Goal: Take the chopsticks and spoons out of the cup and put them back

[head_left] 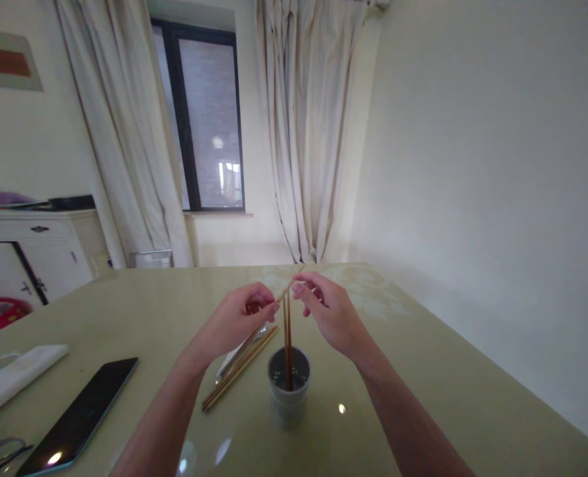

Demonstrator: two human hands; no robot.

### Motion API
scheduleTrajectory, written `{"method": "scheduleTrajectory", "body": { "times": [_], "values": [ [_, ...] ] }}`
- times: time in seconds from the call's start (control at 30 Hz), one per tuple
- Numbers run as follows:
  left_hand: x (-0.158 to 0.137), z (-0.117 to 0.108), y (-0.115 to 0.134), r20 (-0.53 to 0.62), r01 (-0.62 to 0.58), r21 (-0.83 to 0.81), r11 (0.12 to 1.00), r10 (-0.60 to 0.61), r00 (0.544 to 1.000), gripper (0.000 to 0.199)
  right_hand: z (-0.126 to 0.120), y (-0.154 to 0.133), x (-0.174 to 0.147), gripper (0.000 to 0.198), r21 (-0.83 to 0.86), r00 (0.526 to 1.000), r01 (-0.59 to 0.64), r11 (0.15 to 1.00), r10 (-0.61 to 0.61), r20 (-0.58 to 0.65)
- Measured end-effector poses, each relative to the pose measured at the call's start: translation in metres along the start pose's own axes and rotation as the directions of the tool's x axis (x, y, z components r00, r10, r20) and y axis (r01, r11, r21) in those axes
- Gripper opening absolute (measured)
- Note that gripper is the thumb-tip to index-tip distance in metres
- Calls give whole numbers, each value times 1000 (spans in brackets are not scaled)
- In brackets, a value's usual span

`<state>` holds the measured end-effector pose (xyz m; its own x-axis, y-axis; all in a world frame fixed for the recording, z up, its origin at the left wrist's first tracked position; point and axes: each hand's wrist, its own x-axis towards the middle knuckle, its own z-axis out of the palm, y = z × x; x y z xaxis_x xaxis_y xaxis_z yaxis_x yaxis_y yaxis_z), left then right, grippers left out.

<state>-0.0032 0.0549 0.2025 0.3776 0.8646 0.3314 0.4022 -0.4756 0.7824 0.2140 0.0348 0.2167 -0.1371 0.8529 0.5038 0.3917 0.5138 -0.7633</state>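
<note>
Between my left hand (254,308) and my right hand (326,301) a thin tan stick (286,290) slants up to the right, pinched by the fingertips of both; it looks like a chopstick, but most of it is hidden. Just below stands a grey cup (288,401) with two brown chopsticks (288,338) upright in it, their tops close to my fingers. More chopsticks (238,370) lie in a bundle on the table, left of the cup. Beside them rests shiny metal cutlery (246,348), partly covered by my left hand.
The pale green glossy table (423,411) runs to a wall on the right. A black phone (87,414), a white box-like item (22,377) and dark-framed glasses (2,447) lie at left. A white cabinet (55,242) and red basin (10,310) stand beyond.
</note>
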Motion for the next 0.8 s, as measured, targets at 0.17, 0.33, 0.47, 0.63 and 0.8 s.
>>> {"method": "scheduleTrajectory", "body": {
  "times": [0.17,0.33,0.47,0.63,0.8],
  "values": [
    [-11,16,38,-134,-112,-198,974,87,987,26,5,-12,-2,22,318,981,83,944,-21,-193],
    [-11,20,43,-145,-126,-220,967,96,985,27,0,-23,-3,43,454,975,86,887,19,-221],
    [-1,13,14,-84,-78,6,997,79,993,31,-12,-22,-2,39,397,972,88,914,8,-234],
    [7,22,-52,86,143,619,772,-249,965,14,-20,0,4,27,229,993,-7,973,33,-110],
    [1,38,-88,149,191,687,702,-393,907,9,-6,22,8,8,63,975,-203,977,195,107]
  ]
}}
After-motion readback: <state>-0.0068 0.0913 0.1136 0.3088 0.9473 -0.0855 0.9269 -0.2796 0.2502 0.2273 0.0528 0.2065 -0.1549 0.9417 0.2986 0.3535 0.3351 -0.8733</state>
